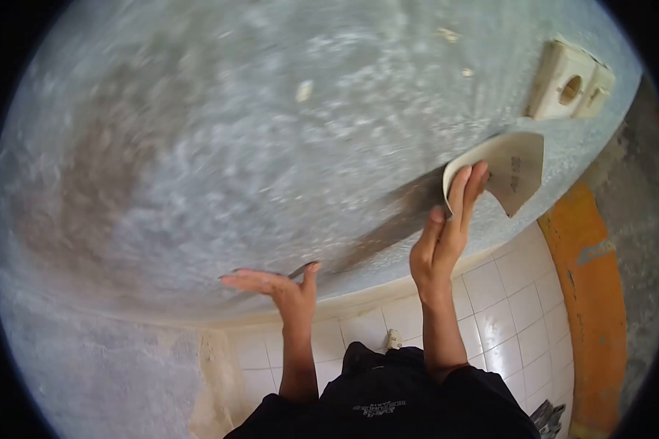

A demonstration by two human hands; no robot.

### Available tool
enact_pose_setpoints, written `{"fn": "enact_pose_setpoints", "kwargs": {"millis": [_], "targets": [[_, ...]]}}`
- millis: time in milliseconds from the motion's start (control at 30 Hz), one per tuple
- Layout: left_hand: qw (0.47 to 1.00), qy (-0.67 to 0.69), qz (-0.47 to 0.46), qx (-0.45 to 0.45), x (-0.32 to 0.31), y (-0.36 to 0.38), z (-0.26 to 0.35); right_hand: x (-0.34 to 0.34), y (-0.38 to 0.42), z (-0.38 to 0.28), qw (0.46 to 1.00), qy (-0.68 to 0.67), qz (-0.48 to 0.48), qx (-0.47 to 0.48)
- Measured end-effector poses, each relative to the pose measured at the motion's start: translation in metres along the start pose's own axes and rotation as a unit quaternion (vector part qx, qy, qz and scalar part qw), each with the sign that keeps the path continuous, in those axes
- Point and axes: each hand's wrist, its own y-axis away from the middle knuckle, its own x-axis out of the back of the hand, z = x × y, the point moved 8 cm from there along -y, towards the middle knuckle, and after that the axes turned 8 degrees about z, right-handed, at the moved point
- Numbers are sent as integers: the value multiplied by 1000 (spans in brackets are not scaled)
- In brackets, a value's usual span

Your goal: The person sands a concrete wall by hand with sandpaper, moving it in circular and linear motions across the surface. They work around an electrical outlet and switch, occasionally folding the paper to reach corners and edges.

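Note:
A curled sheet of sandpaper (pixel 520 168), pale on its back with faint dark print, lies against the blue-grey wall (pixel 285 161). My right hand (pixel 450 227) has its fingers over the sheet's near edge, with the thumb close to that edge, and grips it to the wall. Part of the sheet bends away from the surface beyond the fingers. Lower and to the left, my left hand (pixel 282 289) is open, fingers stretched out and thumb apart, at the wall with nothing in it.
An off-white wall socket (pixel 567 84) sits just above the sandpaper at the right. White floor tiles (pixel 498 300) lie below. An orange-painted strip (pixel 589 293) runs down the right side. The wall has pale chips and brownish patches.

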Motion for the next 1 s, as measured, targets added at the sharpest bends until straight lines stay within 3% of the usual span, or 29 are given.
{"fn": "enact_pose_setpoints", "kwargs": {"millis": [167,267,367,467,567,767,867,1000], "targets": [[997,75,-12,-2,15,6,0,-16,55,-6,995,-37,-78,-51],[961,260,81,51,50,13,-6,-14,3,-38,1000,-18,-22,-9],[960,215,171,62,82,24,-37,-15,-27,-64,1000,-18,13,3],[938,202,94,267,90,23,-85,-30,-2,-75,999,-21,-27,3],[928,235,105,270,99,-2,-101,-50,48,-75,998,16,-61,6],[815,480,101,308,95,-22,-130,-39,-30,-116,998,17,36,44],[755,561,57,336,93,-26,-130,-51,5,-125,1000,-5,-21,22],[728,586,30,354,92,-25,-135,-72,42,-128,998,14,-48,41]]}}
